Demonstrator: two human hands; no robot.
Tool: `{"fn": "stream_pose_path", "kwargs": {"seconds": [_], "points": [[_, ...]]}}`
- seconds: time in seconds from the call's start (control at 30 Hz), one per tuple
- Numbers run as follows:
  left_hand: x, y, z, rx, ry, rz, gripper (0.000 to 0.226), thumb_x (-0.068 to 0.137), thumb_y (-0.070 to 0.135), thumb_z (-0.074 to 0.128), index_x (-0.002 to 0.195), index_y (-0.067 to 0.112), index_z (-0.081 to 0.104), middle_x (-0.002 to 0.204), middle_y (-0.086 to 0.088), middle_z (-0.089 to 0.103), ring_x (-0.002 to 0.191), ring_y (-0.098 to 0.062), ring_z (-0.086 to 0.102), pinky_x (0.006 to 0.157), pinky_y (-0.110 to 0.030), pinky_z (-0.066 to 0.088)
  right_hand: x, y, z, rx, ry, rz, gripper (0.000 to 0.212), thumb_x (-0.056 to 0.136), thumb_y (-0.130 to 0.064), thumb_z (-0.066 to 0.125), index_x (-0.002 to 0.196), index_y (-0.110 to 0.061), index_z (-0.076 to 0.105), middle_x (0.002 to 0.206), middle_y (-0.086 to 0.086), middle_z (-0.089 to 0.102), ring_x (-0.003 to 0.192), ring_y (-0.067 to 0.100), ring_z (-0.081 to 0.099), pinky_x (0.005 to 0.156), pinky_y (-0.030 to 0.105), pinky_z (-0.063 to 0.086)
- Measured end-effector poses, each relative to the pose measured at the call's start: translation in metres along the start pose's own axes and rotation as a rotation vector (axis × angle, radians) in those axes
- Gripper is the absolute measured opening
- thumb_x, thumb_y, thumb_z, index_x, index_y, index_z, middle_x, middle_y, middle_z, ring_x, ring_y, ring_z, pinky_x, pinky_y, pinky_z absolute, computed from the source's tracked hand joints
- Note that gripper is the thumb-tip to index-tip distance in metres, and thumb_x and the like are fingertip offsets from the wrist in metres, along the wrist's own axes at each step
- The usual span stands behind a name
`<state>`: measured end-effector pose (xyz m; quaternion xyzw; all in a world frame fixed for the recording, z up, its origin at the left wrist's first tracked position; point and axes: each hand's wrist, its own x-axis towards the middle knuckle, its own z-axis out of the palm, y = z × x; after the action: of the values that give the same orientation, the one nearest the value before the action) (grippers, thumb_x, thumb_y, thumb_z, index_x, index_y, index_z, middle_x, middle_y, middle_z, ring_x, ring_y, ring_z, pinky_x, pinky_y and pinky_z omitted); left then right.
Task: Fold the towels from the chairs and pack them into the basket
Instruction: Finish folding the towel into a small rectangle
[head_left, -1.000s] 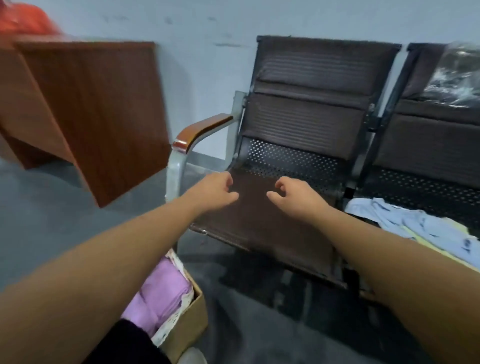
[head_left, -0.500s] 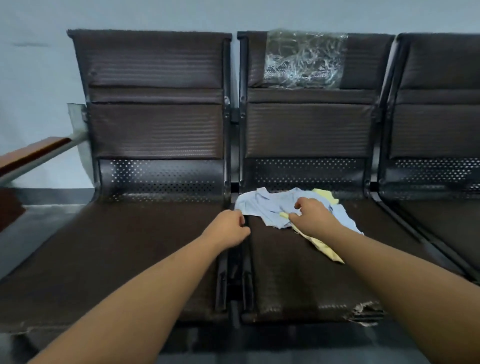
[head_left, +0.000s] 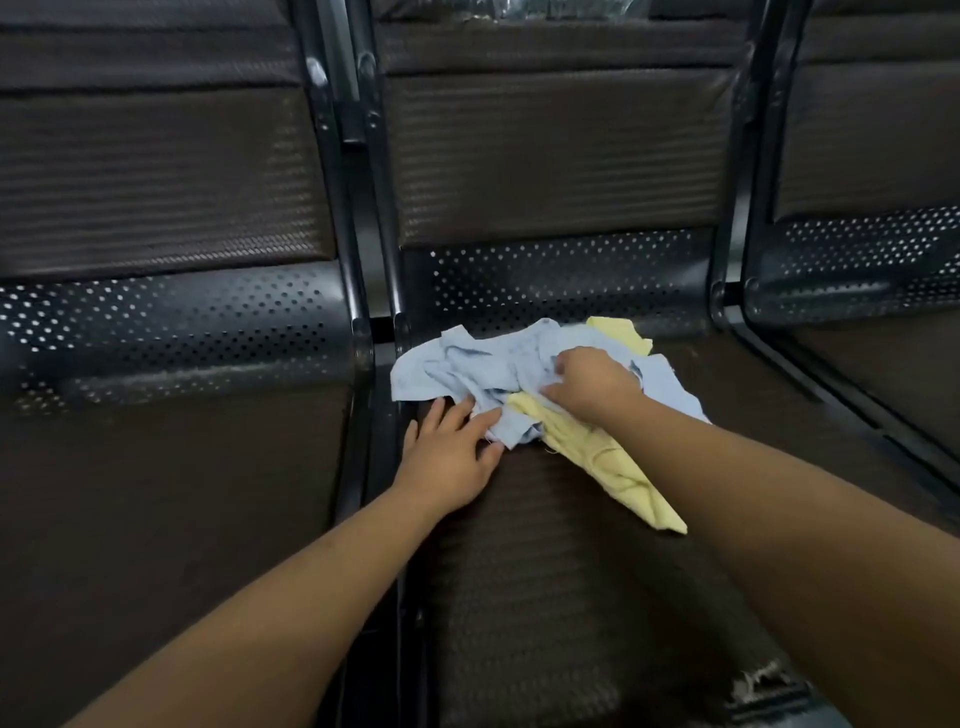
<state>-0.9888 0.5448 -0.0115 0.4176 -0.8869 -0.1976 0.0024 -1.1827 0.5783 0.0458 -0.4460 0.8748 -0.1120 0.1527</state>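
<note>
A crumpled light blue towel (head_left: 467, 369) lies at the back of the middle chair's seat (head_left: 545, 597), tangled with a pale yellow towel (head_left: 613, 467) that trails toward the front right. My right hand (head_left: 592, 384) rests on top of the heap, fingers curled into the blue cloth. My left hand (head_left: 452, 447) lies flat on the seat at the heap's left edge, its straight fingertips touching the blue towel's hem. The basket is out of view.
Three dark brown chairs stand joined in a row, with perforated metal backs and black frame bars (head_left: 374, 415) between seats. The left seat (head_left: 171, 519) and right seat (head_left: 893, 395) are bare. The middle seat's front edge is torn (head_left: 758, 680).
The view swung right from the basket and end chair, then closed in on the middle chair. Both hands moved forward onto the towel heap; the left hand opened flat beside it.
</note>
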Motion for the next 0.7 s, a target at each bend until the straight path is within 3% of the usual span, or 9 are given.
{"fn": "stream_pose_path", "kwargs": {"seconds": [0.07,0.2,0.3,0.37,0.43,0.53,0.6,0.67,0.7], "points": [[-0.001,-0.002,0.002,-0.001,0.017,0.007,0.052,0.103,0.052,0.035,0.153,0.044,0.026,0.166,0.009,0.012,0.153,-0.022,0.000,0.122,-0.050,0.003,0.002,-0.002,0.000,0.032,0.005,0.103,0.024,0.095,-0.021,0.044,0.091,-0.013,0.066,0.089,0.008,0.063,0.094,0.035,0.065,0.060,0.029,0.041],[-0.002,-0.003,-0.004,-0.035,-0.037,0.009,0.052,0.102,0.054,0.035,0.153,0.044,0.027,0.166,0.009,0.010,0.154,-0.022,-0.002,0.121,-0.052,0.000,-0.012,-0.005,-0.022,0.196,0.219,-0.016,0.019,0.098,-0.014,0.046,0.103,-0.008,0.064,0.096,0.010,0.065,0.084,0.028,0.062,0.070,0.034,0.050],[-0.006,-0.002,-0.023,-0.249,0.019,-0.029,0.044,0.098,0.064,0.033,0.122,0.040,0.061,0.145,0.008,0.049,0.144,-0.023,0.033,0.117,-0.050,0.022,-0.031,-0.009,-0.053,0.498,0.296,-0.120,0.015,0.099,-0.013,0.045,0.097,-0.005,0.058,0.080,0.006,0.058,0.069,0.019,0.050,0.059,0.034,0.038],[-0.018,0.012,-0.045,-0.601,0.182,-0.169,0.050,0.097,0.065,0.034,0.086,0.028,0.065,0.105,0.003,0.068,0.109,-0.022,0.060,0.093,-0.038,0.044,-0.050,-0.018,-0.075,0.636,0.266,-0.167,0.013,0.096,-0.011,0.050,0.086,-0.007,0.056,0.073,0.004,0.052,0.068,0.016,0.045,0.059,0.033,0.035],[-0.025,0.027,-0.066,-1.174,0.110,-0.373,0.060,0.098,0.064,0.038,0.098,0.012,0.067,0.107,-0.011,0.071,0.100,-0.024,0.065,0.083,-0.034,0.049,-0.072,-0.026,-0.095,0.794,0.232,-0.210,0.016,0.094,-0.008,0.056,0.078,-0.011,0.057,0.068,0.003,0.049,0.066,0.014,0.043,0.061,0.030,0.034],[-0.042,0.049,-0.095,-1.781,-0.185,-0.416,0.081,0.087,0.073,0.051,0.116,-0.002,0.060,0.116,-0.019,0.066,0.109,-0.034,0.064,0.091,-0.046,0.055,-0.109,-0.033,-0.114,0.987,0.057,-0.260,0.027,0.089,-0.005,0.060,0.066,-0.018,0.059,0.060,-0.005,0.048,0.061,0.011,0.041,0.058,0.028,0.032],[-0.053,0.062,-0.110,-1.846,-0.192,-0.302,0.055,0.092,0.056,0.059,0.114,0.005,0.062,0.113,-0.017,0.061,0.103,-0.030,0.062,0.090,-0.043,0.055,-0.129,-0.036,-0.118,1.011,-0.099,-0.295,0.027,0.090,-0.006,0.061,0.066,-0.019,0.060,0.063,-0.003,0.049,0.062,0.013,0.042,0.058,0.029,0.031],[-0.069,0.076,-0.127,-1.794,-0.107,-0.258,0.028,0.097,0.017,0.059,0.118,0.000,0.063,0.116,-0.019,0.060,0.093,-0.027,0.064,0.079,-0.037,0.057,-0.147,-0.039,-0.120,0.988,-0.176,-0.313,0.023,0.091,-0.007,0.062,0.070,-0.017,0.061,0.069,0.001,0.051,0.067,0.016,0.044,0.061,0.031,0.034],[-0.076,0.079,-0.135,-1.782,-0.052,-0.270,0.031,0.094,0.003,0.056,0.123,-0.005,0.061,0.115,-0.021,0.062,0.088,-0.027,0.065,0.072,-0.035,0.057,-0.156,-0.040,-0.121,0.986,-0.197,-0.308,0.020,0.090,-0.009,0.064,0.072,-0.016,0.062,0.072,0.002,0.053,0.070,0.018,0.046,0.064,0.033,0.036]]}}
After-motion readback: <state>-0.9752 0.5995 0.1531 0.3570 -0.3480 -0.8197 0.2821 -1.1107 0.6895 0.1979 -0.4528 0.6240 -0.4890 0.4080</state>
